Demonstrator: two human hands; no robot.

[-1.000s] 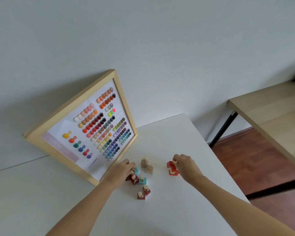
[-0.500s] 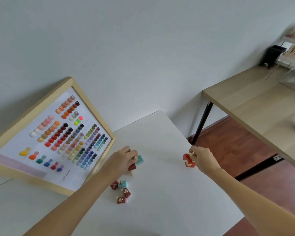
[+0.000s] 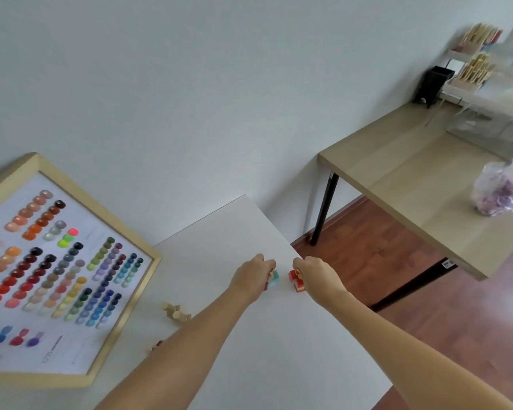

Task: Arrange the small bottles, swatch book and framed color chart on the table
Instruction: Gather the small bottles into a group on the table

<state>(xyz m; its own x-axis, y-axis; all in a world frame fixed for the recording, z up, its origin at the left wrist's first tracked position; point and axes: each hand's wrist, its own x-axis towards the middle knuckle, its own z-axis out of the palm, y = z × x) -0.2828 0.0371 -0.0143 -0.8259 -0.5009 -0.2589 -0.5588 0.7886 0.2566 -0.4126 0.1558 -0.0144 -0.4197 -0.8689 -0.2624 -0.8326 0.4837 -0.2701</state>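
Observation:
My left hand is closed on small bottles, one teal and one dark red, near the right edge of the white table. My right hand grips red small bottles just beside them, a short gap apart. Two beige bottles stand further left on the table, and another red bottle peeks out beside my left forearm. The framed color chart, in a light wooden frame, leans against the wall at the left. No swatch book is in view.
A wooden desk with black legs stands to the right across a gap of brown floor. On it are a plastic bag, a black holder and racks of small items. The white table's right edge runs just under my hands.
Both hands have carried their bottles toward the table's right edge and come closer together. The view has swung right, showing more of the wooden desk.

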